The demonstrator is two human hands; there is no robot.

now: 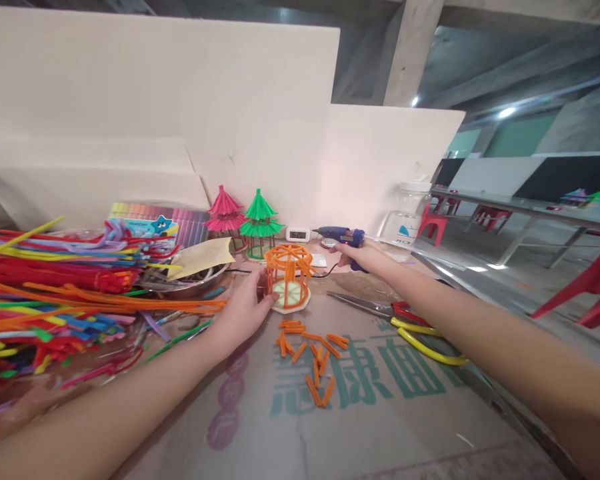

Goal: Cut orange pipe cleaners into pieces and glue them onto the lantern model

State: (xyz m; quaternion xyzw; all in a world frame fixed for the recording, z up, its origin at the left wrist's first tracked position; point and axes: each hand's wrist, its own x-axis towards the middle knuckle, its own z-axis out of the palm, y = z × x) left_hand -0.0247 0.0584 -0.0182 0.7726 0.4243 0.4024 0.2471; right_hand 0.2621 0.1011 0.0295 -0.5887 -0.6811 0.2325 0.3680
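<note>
An orange pipe-cleaner frame (289, 260) stands upright on a pale octagonal base (291, 299). My left hand (254, 297) is closed on the left side of this frame, its thumb near the base. Farther right, my right hand (353, 255) grips a blue glue gun (341, 233), whose nozzle points left toward a small white digital clock (298, 234). Short cut orange pieces (319, 360) lie scattered on the cardboard sheet (260, 427) in front of the frame.
Behind the frame stand a pink model (223, 212) and a green model (260, 223). Bundles of colored pipe cleaners (55, 273) fill the left. Scissors (370, 305) with yellow and red handles lie at the right, below a clear bottle (405, 217). White boards rise behind.
</note>
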